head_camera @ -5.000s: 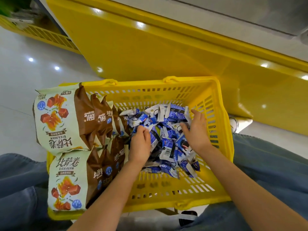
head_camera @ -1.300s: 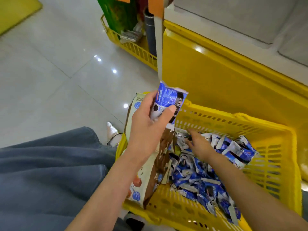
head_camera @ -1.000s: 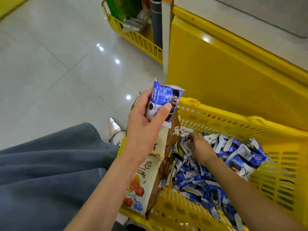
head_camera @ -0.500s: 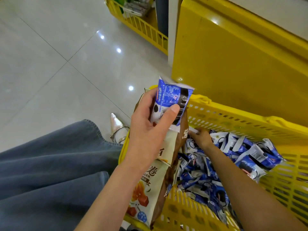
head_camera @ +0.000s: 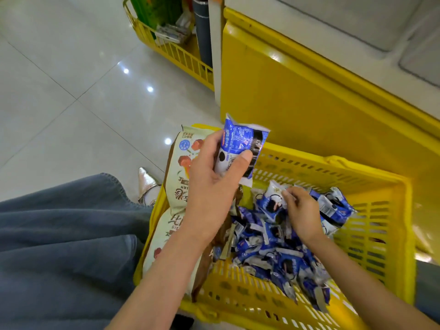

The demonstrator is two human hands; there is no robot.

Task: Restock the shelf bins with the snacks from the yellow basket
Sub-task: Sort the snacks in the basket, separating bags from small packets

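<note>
The yellow basket (head_camera: 376, 225) sits on the floor in front of me. A heap of small blue-and-white snack packets (head_camera: 273, 248) fills its middle and right side. Large cream-and-brown snack bags (head_camera: 181, 177) stand along its left side. My left hand (head_camera: 214, 184) is raised above the basket's left part, shut on a stack of blue snack packets (head_camera: 242, 144). Lower down, my right hand (head_camera: 300, 210) is in the heap, its fingers pinching one blue-and-white packet (head_camera: 273, 198).
A yellow shelf base (head_camera: 309, 101) rises right behind the basket, with a white ledge above it. A yellow wire rack (head_camera: 171, 48) with goods stands at the back left. Grey tiled floor (head_camera: 71, 91) stretches to the left. My blue trouser leg (head_camera: 59, 246) and a silver shoe (head_camera: 147, 186) lie left of the basket.
My left hand has kept the stack of blue packets raised. My right hand has moved a little right in the heap and pinched up a packet.
</note>
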